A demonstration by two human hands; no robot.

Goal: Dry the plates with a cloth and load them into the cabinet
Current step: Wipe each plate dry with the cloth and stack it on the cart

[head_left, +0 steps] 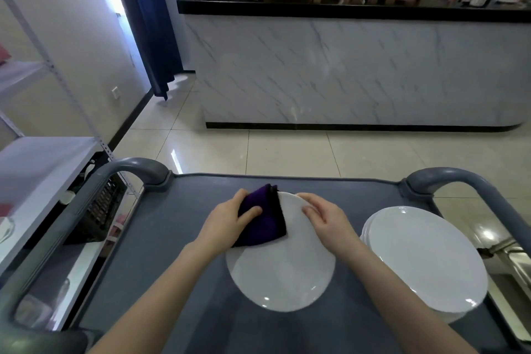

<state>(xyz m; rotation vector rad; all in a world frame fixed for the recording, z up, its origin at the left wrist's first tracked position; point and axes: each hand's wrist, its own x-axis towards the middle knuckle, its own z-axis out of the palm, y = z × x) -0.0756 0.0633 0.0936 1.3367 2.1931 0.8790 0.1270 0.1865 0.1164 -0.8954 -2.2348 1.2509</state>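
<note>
A white plate (283,273) lies on the grey cart top (161,253) in front of me. A folded purple cloth (265,220) rests on the plate's far left part, and my left hand (227,223) grips it, thumb on top. My right hand (323,217) holds the plate's far right rim, fingers curled over the edge. A stack of white plates (425,261) stands on the cart to the right, apart from the single plate.
The cart has grey handle bars at the left (135,172) and right (459,181). A white metal shelf rack (43,158) stands at the left. A marble-fronted counter (359,66) with a black top runs across the tiled floor ahead.
</note>
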